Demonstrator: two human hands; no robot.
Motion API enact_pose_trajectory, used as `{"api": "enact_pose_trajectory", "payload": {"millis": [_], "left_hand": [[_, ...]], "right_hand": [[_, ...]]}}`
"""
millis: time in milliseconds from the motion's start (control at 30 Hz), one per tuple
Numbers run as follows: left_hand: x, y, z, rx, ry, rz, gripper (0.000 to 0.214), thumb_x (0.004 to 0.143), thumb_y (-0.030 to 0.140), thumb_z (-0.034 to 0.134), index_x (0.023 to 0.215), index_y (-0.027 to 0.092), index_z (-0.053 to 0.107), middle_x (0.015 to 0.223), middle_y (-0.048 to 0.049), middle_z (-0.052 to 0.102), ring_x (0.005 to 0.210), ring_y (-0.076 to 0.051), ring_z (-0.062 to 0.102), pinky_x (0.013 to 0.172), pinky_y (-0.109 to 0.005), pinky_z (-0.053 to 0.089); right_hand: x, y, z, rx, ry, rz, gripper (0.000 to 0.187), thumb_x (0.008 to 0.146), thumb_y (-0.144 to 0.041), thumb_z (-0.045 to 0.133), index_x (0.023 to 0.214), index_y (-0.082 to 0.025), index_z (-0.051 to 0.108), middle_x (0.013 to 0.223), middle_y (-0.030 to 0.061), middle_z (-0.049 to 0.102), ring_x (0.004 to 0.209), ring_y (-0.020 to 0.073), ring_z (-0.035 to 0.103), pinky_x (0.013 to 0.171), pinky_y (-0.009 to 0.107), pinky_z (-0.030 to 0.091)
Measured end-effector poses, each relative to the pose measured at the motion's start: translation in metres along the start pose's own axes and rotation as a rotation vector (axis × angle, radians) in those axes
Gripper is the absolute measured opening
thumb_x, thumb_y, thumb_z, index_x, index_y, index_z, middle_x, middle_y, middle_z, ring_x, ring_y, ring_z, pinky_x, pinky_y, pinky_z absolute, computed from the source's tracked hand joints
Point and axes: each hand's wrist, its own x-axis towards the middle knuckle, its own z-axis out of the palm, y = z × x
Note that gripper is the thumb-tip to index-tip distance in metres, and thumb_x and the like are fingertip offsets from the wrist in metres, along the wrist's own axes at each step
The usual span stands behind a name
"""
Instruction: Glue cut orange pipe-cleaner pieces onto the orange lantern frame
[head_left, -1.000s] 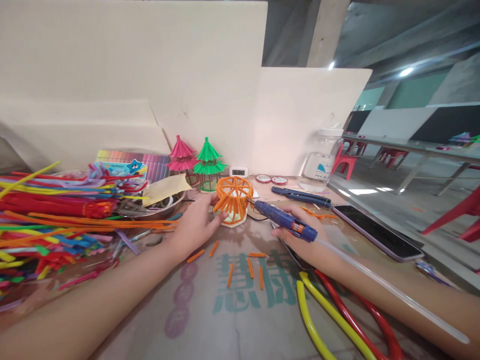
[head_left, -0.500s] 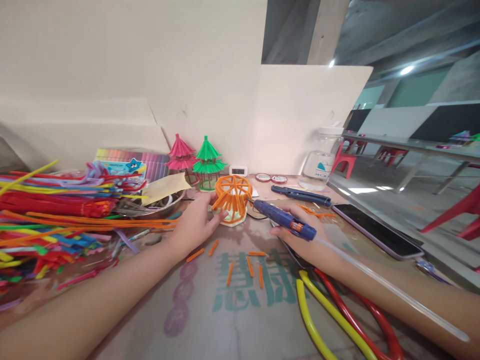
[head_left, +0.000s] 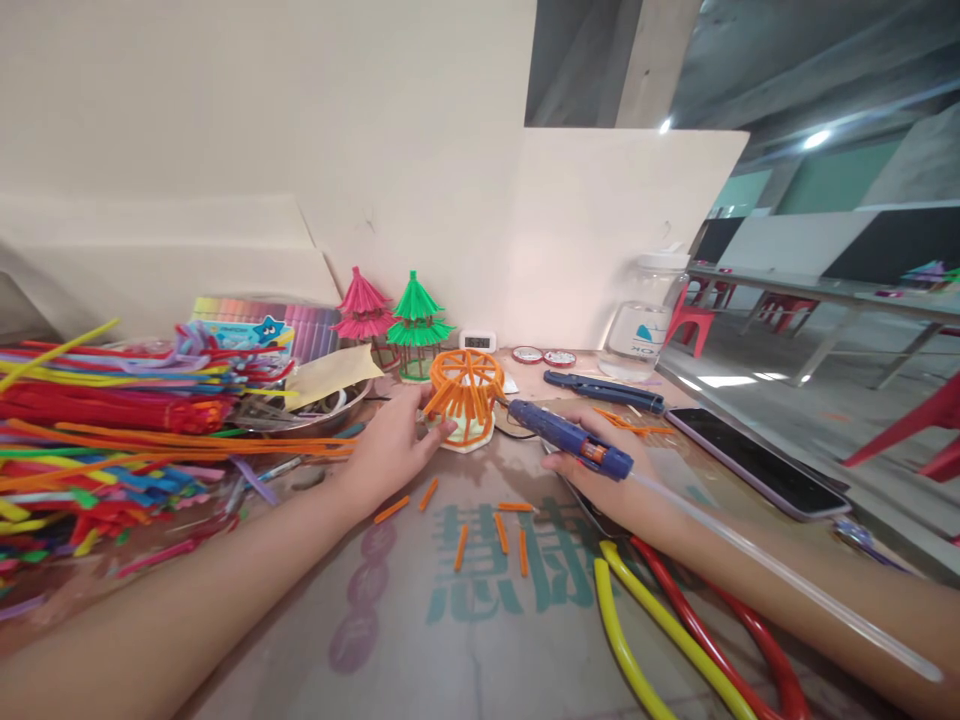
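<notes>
The orange frame point(head_left: 466, 402) stands at the fingertips of the left grip point(head_left: 397, 442), which is closed lightly on its side. Right of that, the right grip point(head_left: 592, 460) wraps a glue gun point(head_left: 559, 430), its nozzle at the frame; contact is unclear. A slip could smear glue or burn fingers; a loose hold could let the frame twist. Orange sticks point(head_left: 501, 534) lie nearer than both grips.
</notes>
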Motion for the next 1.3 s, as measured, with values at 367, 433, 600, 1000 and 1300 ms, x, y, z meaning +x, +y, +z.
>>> {"api": "enact_pose_trajectory", "payload": {"millis": [367,433,600,1000,1300], "left_hand": [[0.002,0.000,0.000,-0.062,-0.056,-0.062,0.042,0.088,0.047,0.052,0.119,0.017,0.051,0.118,-0.0122,0.063,0.107,-0.028,0.061,0.091,-0.041,0.047],[0.002,-0.001,0.000,-0.114,-0.091,-0.099,0.036,0.088,0.049,0.052,0.110,0.020,0.053,0.107,-0.0080,0.066,0.099,-0.026,0.064,0.086,-0.038,0.049],[0.001,-0.003,0.001,-0.172,-0.114,-0.136,0.030,0.087,0.051,0.052,0.095,0.022,0.054,0.095,-0.0037,0.068,0.089,-0.022,0.066,0.080,-0.034,0.049],[0.001,-0.004,0.000,-0.163,-0.125,-0.131,0.033,0.087,0.051,0.052,0.102,0.021,0.055,0.098,-0.0047,0.068,0.091,-0.023,0.066,0.081,-0.035,0.050],[0.001,-0.001,0.002,-0.161,-0.100,-0.121,0.042,0.086,0.050,0.055,0.115,0.020,0.053,0.098,-0.0050,0.069,0.090,-0.023,0.067,0.080,-0.035,0.051]], "right_hand": [[0.000,-0.006,-0.006,0.205,0.047,-0.124,0.024,0.083,-0.043,0.064,0.094,-0.022,0.061,0.092,0.0048,0.072,0.087,0.0218,0.067,0.076,0.032,0.051],[0.012,-0.005,-0.012,0.197,0.092,-0.087,0.025,0.086,-0.045,0.060,0.092,-0.021,0.061,0.090,0.0048,0.071,0.085,0.0208,0.066,0.074,0.031,0.051],[0.078,0.019,-0.021,0.034,-0.092,0.227,0.037,0.087,-0.048,0.053,0.071,-0.017,0.065,0.071,0.0057,0.068,0.063,0.0162,0.062,0.054,0.025,0.047],[0.154,0.057,0.035,-0.054,-0.278,0.224,0.018,0.083,-0.024,0.065,0.094,-0.012,0.071,0.070,0.0027,0.070,0.056,0.0108,0.061,0.051,0.019,0.048],[0.134,0.070,0.003,-0.362,-0.222,0.093,0.040,0.083,-0.042,0.066,0.109,-0.012,0.067,0.102,0.0124,0.073,0.083,0.0181,0.064,0.070,0.025,0.044]]}}
